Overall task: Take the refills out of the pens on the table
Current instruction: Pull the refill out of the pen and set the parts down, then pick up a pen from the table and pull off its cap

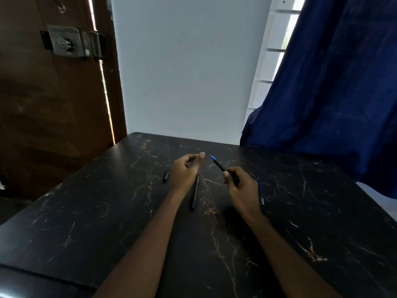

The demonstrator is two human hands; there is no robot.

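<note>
My right hand grips a black pen with a blue tip that points up and to the left, above the dark marble table. A short way left of that tip, my left hand hovers with thumb and fingers curled but apart, and nothing visible in it. A second black pen lies on the table between my wrists. A black cap rests left of my left hand. A thin blue refill lies on the table just right of my right hand.
A blue curtain hangs over the table's far right corner. A white wall stands behind the table, and a wooden door with a metal lock is at the left.
</note>
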